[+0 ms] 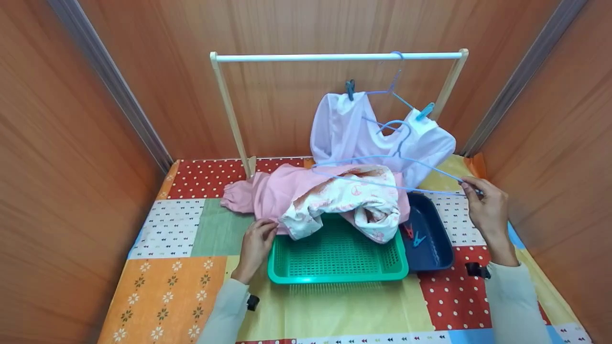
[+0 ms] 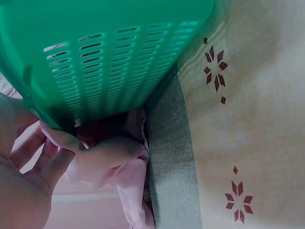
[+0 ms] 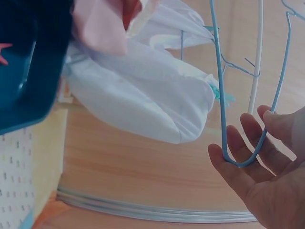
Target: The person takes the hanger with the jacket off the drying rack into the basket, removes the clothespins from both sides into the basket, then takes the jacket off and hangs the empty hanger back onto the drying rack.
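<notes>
My right hand (image 1: pixel 487 210) holds one end of a blue wire hanger (image 3: pixel 219 71), thumb and fingers around its bent corner in the right wrist view. The hanger stretches left over a pink garment (image 1: pixel 287 191) with a white printed lining (image 1: pixel 325 196) showing. At the garment's lower left edge, my left hand (image 1: pixel 256 246) pinches the pink cloth between thumb and fingers, right beside the basket rim. The garment lies bunched across the far part of a green basket (image 1: pixel 334 277) and covers that part of it.
Behind, a white garment (image 1: pixel 330 129) hangs from the rack bar (image 1: pixel 306 58) on another hanger, clipped by a dark clothespin (image 1: pixel 350 90) and a light blue clothespin (image 1: pixel 425 111). A navy tray (image 1: pixel 437 229) with small clothespins stands right of the basket. Wooden panels enclose the patterned cloth.
</notes>
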